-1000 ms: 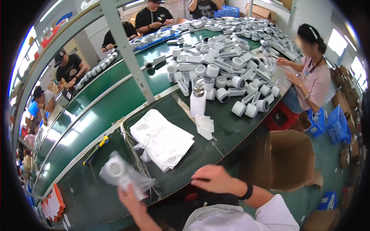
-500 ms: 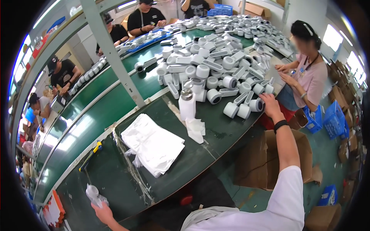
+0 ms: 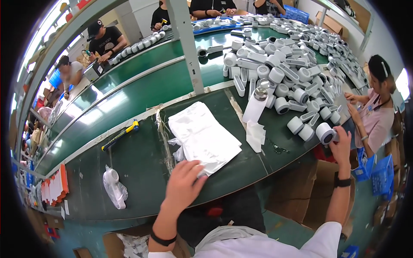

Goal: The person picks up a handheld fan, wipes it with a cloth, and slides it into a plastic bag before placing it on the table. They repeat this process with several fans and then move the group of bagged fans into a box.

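Observation:
My right hand (image 3: 342, 144) is closed on a white round-headed device (image 3: 324, 133), its dark-centred end facing left, at the table's right edge. My left hand (image 3: 186, 182) is open, its fingers at the near corner of a stack of flat white plastic bags (image 3: 204, 135); whether they touch is unclear. A similar device in a clear bag (image 3: 114, 187) lies alone on the left of the dark green table (image 3: 142, 172). Close to my right hand, a few loose devices (image 3: 301, 128) lie at the edge of a large pile of grey-white devices (image 3: 275, 64).
A white pump bottle (image 3: 255, 107) stands before the pile, with crumpled tissue (image 3: 255, 136) beside it. A yellow-black hand tool (image 3: 120, 135) and an orange-edged box (image 3: 55, 184) lie leftward. A metal post (image 3: 185, 47) rises behind. A co-worker (image 3: 378, 107) sits at right, above blue crates (image 3: 382, 174).
My left hand let go of the bagged device and moved right to the white bags. My right hand has taken a device from the pile's edge. The view has turned left.

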Tool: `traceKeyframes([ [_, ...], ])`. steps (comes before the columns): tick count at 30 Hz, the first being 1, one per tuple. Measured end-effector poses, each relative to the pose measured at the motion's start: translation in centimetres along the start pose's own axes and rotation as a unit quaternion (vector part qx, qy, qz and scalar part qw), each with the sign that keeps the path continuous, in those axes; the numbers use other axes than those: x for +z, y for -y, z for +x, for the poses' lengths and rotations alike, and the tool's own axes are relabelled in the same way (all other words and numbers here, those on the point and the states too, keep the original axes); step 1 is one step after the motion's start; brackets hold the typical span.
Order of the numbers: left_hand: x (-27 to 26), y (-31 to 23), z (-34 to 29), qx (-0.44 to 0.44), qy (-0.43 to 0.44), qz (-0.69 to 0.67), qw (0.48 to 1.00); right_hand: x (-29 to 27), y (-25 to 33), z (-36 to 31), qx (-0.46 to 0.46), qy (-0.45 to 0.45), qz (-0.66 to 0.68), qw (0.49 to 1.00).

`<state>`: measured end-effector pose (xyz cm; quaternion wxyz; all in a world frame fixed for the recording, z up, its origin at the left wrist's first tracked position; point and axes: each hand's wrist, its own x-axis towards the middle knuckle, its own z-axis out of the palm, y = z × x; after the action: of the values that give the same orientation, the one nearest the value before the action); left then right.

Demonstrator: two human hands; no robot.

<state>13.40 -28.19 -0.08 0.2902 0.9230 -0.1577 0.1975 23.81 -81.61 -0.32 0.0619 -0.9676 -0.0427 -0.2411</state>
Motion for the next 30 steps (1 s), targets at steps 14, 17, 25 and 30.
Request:
traceKeyframes([
  [14, 5.2, 1.3, 3.3, -0.021, 0.021, 0.056, 0.998, 3.1, 21.7, -8.4, 0.138, 0.154, 0.665, 0.718],
  [17, 5.2, 1.2, 3.1, -0.059, -0.015, -0.070, 0.996, 2.4, 25.7, -8.1, 0.199, 0.228, 0.735, 0.606],
  [25, 6.3, -1.8, 1.6, -0.236, -0.034, -0.338, 0.911, 3.7, 32.5, -6.7, 0.275, 0.154, 0.741, 0.593],
  [30, 6.8, -2.3, 0.7, -0.223, -0.024, -0.382, 0.897, 4.1, 33.7, -5.7, 0.280, 0.101, 0.737, 0.607],
])
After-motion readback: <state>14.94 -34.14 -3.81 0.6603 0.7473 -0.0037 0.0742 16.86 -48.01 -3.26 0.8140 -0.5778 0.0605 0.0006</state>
